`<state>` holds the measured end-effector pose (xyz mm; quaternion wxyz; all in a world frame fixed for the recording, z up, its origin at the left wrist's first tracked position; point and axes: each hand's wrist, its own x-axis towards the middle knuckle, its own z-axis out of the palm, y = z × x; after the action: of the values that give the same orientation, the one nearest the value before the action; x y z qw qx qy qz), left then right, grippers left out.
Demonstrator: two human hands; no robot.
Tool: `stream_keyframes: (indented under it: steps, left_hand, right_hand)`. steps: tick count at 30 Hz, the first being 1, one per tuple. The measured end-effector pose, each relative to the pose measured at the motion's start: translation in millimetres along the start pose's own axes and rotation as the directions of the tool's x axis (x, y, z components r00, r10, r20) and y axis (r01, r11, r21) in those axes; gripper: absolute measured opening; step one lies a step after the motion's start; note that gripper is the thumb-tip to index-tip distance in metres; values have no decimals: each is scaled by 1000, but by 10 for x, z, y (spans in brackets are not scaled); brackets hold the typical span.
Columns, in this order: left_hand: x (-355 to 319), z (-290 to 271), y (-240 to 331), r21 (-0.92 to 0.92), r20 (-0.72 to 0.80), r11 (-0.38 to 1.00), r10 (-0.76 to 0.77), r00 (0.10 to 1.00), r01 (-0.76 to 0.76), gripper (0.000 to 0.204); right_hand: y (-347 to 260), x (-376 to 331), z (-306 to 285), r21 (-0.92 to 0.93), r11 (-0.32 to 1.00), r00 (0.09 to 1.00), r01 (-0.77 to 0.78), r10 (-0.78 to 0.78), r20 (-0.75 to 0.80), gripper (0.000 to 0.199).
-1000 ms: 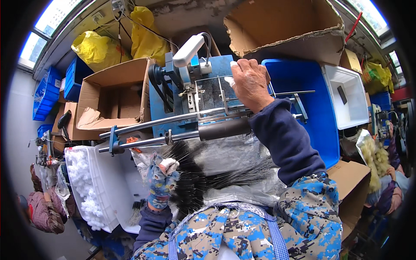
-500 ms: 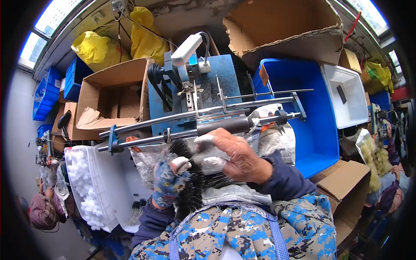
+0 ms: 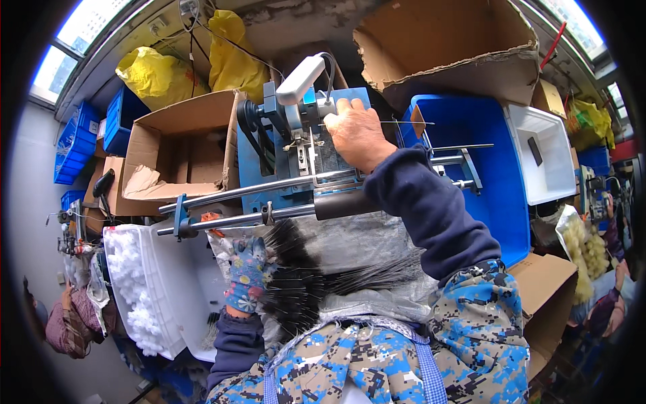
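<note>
— What's the gloved left hand (image 3: 247,275) doing?
— As before, it's clamped on the bundle of black bristly brushes (image 3: 296,283) lying in the lap, below the two steel rails (image 3: 269,202).
— And the right hand (image 3: 356,135)?
— Half a second ago it was down on the bundle beside the left. Now it's up on the blue machine (image 3: 303,148), fingers curled over its top near a thin wire (image 3: 404,122).

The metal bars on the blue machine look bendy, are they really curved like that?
Probably not: in the head view the fisheye lens bows the metal bars and darkens the corners. Daylight glares through the windows top left. The right hand on the blue machine looks sharp.
</note>
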<state>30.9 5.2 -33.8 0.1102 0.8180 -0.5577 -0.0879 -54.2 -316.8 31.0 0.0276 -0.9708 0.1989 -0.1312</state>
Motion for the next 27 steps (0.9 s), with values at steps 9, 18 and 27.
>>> stream_keyframes:
  steps: [9, 18, 27]
  left_hand:
    - [-63, -36, 10, -255, -148, 966, -7, 989, -31, 23]
    - [42, -223, 267, -184, -153, 982, 14, 988, -42, 20]
    - [-7, -78, 264, -482, -125, 876, -94, 988, 23, 11]
  right_hand:
    - [-24, 140, 338, 54, 998, 991, -16, 9, 135, 19]
    - [11, 131, 303, 97, 995, 991, 17, -29, 128, 17]
    - [-27, 153, 304, 71, 997, 992, 28, -36, 121, 16]
